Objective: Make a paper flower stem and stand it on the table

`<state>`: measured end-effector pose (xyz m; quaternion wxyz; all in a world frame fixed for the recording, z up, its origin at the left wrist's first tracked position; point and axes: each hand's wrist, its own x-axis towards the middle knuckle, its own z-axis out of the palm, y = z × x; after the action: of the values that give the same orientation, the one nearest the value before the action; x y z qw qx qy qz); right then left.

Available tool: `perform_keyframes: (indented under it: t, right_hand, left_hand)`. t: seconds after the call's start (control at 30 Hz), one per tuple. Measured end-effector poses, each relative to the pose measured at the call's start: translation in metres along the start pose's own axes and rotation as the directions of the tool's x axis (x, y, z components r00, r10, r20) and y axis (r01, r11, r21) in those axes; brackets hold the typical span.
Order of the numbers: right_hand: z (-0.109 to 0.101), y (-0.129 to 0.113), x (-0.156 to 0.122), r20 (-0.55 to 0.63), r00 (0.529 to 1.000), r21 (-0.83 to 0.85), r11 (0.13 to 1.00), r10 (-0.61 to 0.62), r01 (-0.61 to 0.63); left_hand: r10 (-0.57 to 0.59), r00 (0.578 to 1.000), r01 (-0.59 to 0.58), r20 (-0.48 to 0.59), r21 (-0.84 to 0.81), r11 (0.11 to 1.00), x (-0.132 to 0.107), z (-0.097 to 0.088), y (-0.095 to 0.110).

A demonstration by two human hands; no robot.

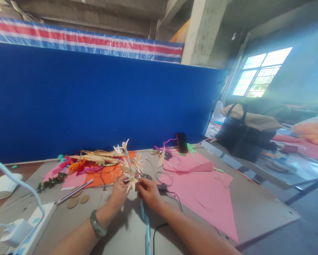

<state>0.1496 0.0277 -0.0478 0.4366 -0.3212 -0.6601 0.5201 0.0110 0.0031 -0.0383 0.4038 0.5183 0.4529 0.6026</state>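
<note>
My left hand and my right hand meet over the grey table, both pinched on a stem of pale straw flowers that stands up between them. A light blue ribbon hangs from the stem and trails toward me across the table. A green bangle sits on my left wrist. Just behind my hands lie scissors and a black cable.
Pink paper sheets cover the table's right half and an orange sheet with straw strips and coloured bits lies at the left. A phone leans on the blue partition. A power strip with charger is near left. A dark bag sits at right.
</note>
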Motion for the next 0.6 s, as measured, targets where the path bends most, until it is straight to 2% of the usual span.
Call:
perform_keyframes:
  t: [0.1, 0.2, 0.37, 0.43, 0.6]
  right_hand:
    - [-0.002, 0.003, 0.002, -0.005, 1.0, 0.046, 0.999, 0.011, -0.01]
    - [-0.003, 0.006, 0.005, 0.012, 1.0, 0.081, 0.996, 0.024, -0.025]
    - [-0.003, 0.011, 0.005, 0.031, 0.999, 0.095, 0.995, 0.037, -0.04]
    - [-0.004, 0.011, 0.005, 0.028, 1.0, 0.051, 0.999, 0.014, -0.015]
    - [-0.011, 0.001, 0.008, -0.038, 0.99, -0.156, 0.979, -0.136, 0.128]
  left_hand:
    - [-0.058, 0.998, 0.059, 0.009, -0.085, 0.995, 0.002, 0.003, 0.001]
    - [-0.088, 0.996, 0.088, -0.001, -0.099, 0.991, 0.003, 0.004, 0.004]
    - [-0.043, 0.996, 0.047, 0.073, -0.054, 0.997, 0.003, -0.001, 0.006]
    - [-0.057, 0.997, 0.058, 0.044, -0.044, 0.997, 0.003, -0.001, 0.006]
    - [-0.144, 0.988, 0.14, -0.046, -0.092, 0.986, 0.006, -0.002, 0.0]
